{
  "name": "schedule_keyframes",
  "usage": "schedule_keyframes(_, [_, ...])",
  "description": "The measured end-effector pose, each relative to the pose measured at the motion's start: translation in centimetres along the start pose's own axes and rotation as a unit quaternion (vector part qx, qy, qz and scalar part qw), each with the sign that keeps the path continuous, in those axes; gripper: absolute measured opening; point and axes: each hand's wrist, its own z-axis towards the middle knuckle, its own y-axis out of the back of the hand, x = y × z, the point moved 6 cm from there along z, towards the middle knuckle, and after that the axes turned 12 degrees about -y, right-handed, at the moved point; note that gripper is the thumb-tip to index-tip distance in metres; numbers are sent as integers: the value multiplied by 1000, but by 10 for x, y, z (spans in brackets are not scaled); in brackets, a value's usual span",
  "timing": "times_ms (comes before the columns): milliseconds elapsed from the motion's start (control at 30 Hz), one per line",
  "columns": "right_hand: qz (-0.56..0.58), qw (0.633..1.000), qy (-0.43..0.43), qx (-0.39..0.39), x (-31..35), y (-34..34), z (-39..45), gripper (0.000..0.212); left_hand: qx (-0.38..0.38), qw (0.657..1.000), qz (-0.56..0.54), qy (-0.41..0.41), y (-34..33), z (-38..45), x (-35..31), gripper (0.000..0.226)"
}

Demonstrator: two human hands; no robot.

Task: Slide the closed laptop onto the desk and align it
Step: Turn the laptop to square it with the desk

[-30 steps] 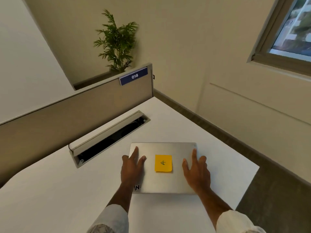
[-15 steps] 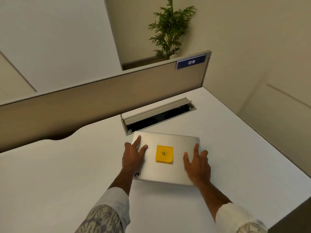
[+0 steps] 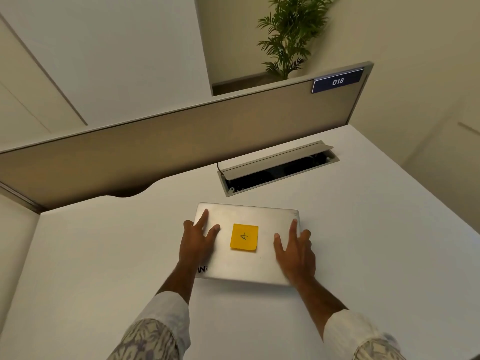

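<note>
A closed silver laptop (image 3: 262, 222) lies flat on the white desk (image 3: 104, 255), with a yellow sticky note (image 3: 244, 237) in the middle of its lid. My left hand (image 3: 197, 242) rests flat on the lid's left side, fingers spread. My right hand (image 3: 294, 252) presses flat on the lid's right side, its fingers reaching the right edge. Both palms touch the lid; neither hand wraps around the laptop.
An open cable tray (image 3: 278, 168) is sunk into the desk just behind the laptop. A beige divider panel (image 3: 181, 144) with a blue "018" label (image 3: 337, 81) runs along the desk's back edge. A potted plant (image 3: 291, 35) stands behind it.
The view has swung to the left, so the divider, tray and plant sit further right. The laptop has turned slightly under both hands, which stay flat on the lid.
</note>
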Motion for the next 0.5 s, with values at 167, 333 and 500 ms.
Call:
schedule_keyframes(167, [-18,1000,-2,9,6,-18,-6,78,39,997,56,-29,-4,-1,21,86])
schedule_keyframes(333, [-29,999,-6,18,6,-32,-8,78,65,993,91,-48,-11,4,34,92])
schedule_keyframes(500, [-31,999,-7,22,5,-40,-5,77,72,990,112,-55,-19,5,42,91])
